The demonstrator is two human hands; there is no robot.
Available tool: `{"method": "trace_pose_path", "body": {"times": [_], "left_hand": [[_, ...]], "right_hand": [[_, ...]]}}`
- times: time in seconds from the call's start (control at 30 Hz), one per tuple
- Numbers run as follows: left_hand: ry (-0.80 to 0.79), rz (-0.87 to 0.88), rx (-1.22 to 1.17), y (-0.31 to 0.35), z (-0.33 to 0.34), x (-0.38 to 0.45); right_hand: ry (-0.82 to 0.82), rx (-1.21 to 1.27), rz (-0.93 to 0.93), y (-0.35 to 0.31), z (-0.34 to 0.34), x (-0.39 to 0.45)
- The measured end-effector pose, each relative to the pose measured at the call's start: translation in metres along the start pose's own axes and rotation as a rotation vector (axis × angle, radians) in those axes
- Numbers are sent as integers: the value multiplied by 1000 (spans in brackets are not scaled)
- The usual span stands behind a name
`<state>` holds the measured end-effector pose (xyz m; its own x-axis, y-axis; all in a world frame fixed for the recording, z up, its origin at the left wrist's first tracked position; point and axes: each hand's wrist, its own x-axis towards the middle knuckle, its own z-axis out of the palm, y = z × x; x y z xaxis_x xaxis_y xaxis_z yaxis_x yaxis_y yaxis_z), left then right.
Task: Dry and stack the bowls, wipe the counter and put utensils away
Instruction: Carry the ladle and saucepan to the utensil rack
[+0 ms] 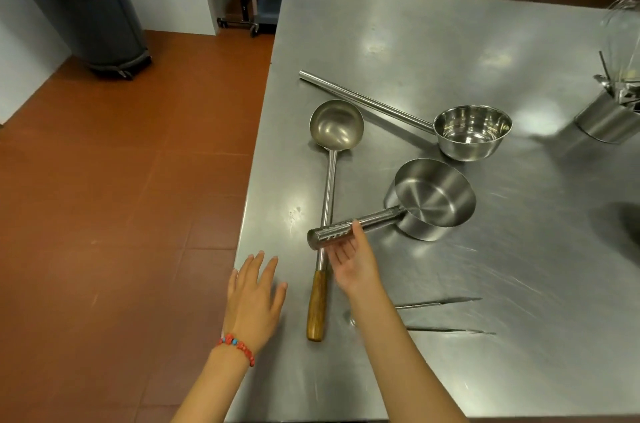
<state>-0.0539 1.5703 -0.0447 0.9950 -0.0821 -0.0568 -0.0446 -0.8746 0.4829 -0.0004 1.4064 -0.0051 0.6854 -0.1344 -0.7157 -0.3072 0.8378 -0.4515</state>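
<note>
Right hand [349, 258] palm-up under the short scoop's handle [349, 230], fingers loosely cupped, can't tell if actually gripping. Handle running left to right, bowl [433, 197] tipped up at the right end. Lying across a wooden-handled ladle [327, 201] pointing away. Long-handled dipper [464, 133] beyond, tongs [446, 315] nearer. Left hand [254, 298] flat and spread at the steel counter [519, 249] edge.
</note>
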Motion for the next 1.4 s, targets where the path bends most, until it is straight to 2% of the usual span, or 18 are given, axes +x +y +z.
{"method": "trace_pose_path", "body": {"times": [0.27,0.37,0.47,0.67,0.8,0.9,1.07,1.4], "left_hand": [[-105,-4,-111,19,24,-10],[-133,-113,-304,33,30,-15],[-94,-256,-452,45,34,-16],[-135,-370,-392,61,42,-6],[-171,-362,-438,66,42,2],[-219,-404,-624,72,37,4],[-358,-654,-1262,88,21,-1],[-250,-625,-1317,104,-3,-14]], "right_hand": [[43,-245,30,-35,-67,-45],[74,-293,47,-49,-80,-57],[130,-316,60,-59,-88,-61],[163,-440,36,-71,-98,-65],[186,-499,-15,-73,-100,-68],[183,-523,-46,-72,-101,-70],[163,-560,-86,-73,-107,-72],[88,-667,-120,-66,-107,-79]]}}
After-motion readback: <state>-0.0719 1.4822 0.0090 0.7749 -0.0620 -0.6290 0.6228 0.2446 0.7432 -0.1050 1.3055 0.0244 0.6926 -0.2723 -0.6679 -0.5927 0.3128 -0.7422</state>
